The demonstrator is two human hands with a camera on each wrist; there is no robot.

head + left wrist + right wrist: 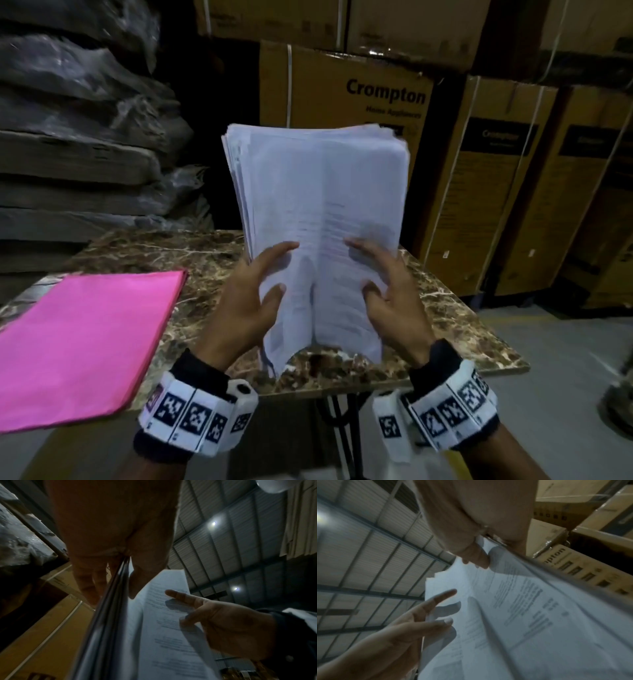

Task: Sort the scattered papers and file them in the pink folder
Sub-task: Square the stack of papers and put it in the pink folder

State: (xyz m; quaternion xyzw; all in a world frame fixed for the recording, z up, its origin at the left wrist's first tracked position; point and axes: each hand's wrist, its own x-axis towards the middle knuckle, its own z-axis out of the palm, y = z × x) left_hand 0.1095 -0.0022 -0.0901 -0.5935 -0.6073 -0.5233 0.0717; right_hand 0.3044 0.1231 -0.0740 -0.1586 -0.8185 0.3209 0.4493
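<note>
both hands hold a stack of papers (318, 205) upright above the marble table (191, 253). the left hand (246, 301) and right hand (394, 294) clamp its lower edges, thumbs in front. the closed pink folder (85, 335) lies flat at the table's left.

Pink folder (85, 339); white papers (318, 212); brown marbled table (455, 329).

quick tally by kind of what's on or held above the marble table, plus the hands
Thick stack of white printed papers, held upright above the table by both hands: 1
Flat pink paper folder, closed, lying on the brown marble-patterned table: 1
Hands, left hand and right hand: 2
Total: 4
</note>
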